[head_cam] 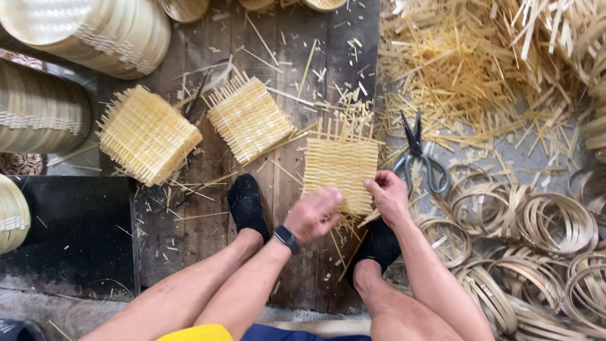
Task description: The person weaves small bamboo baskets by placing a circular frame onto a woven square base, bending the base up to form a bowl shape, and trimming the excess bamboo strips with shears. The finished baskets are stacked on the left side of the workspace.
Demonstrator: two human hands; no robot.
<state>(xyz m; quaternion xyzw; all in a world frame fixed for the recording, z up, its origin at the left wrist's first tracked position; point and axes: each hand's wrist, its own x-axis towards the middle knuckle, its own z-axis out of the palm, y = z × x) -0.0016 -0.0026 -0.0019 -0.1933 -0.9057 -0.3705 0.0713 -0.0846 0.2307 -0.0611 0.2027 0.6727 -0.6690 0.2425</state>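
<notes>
Both hands work the near edge of a half-woven mat (pixel 341 167) lying on the boards between the feet, the left hand (pixel 314 215) blurred and loosely curled over its strips, the right hand (pixel 386 194) pinching its right edge, so weaving looks under way, and seating a further strip calls for holding that edge steady.

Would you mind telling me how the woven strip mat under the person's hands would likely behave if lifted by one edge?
The woven mat looks thin and openly woven, so it would probably feel light and flex somewhat. Its loose strip ends stick out unbound, so strips might slide or fray. Both the left hand and right hand press its near edge, suggesting it shifts easily.
</notes>
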